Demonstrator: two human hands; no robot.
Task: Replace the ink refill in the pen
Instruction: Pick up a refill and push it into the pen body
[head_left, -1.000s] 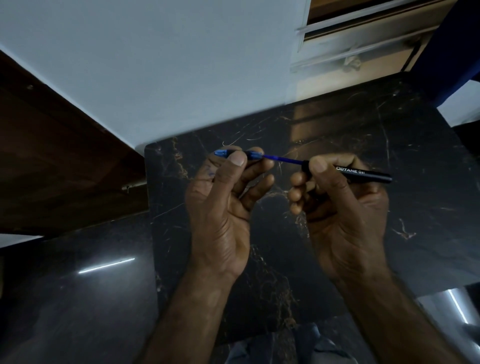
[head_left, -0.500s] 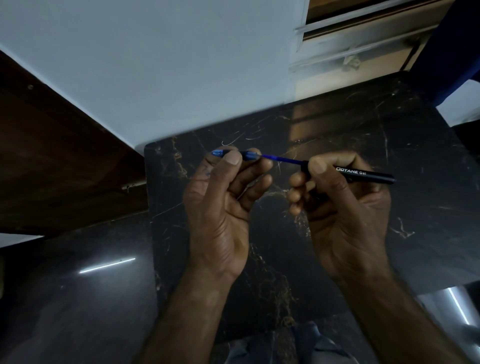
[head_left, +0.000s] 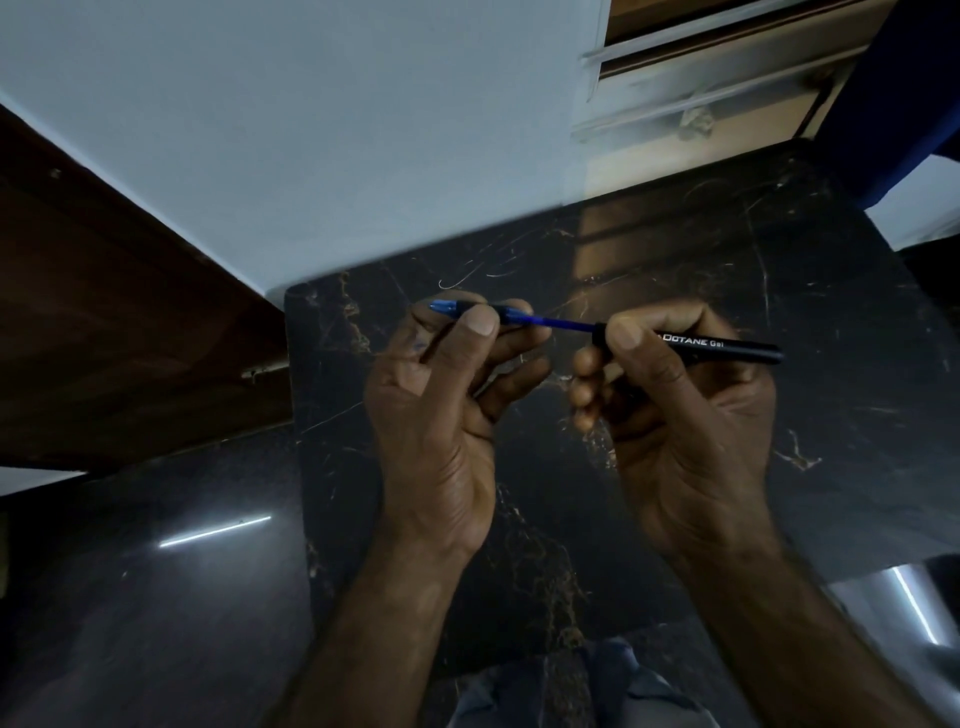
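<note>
Holding mid-air above dark marble slab (head_left: 701, 270), your left hand (head_left: 441, 410) pinches blue grip section (head_left: 457, 307), right hand (head_left: 680, 431) clamps black barrel (head_left: 727, 347); refill (head_left: 563, 325) bridges them, axis near-horizontal, tip pointing left.

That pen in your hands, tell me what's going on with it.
A person is working on a pen held above a dark marble table. The right hand grips the black pen barrel, printed "Octane Gel". The left hand pinches the blue-tipped front section. A thin blue ink refill spans the gap between the two parts, so the pen is apart, with the refill partly inside the barrel.
</note>
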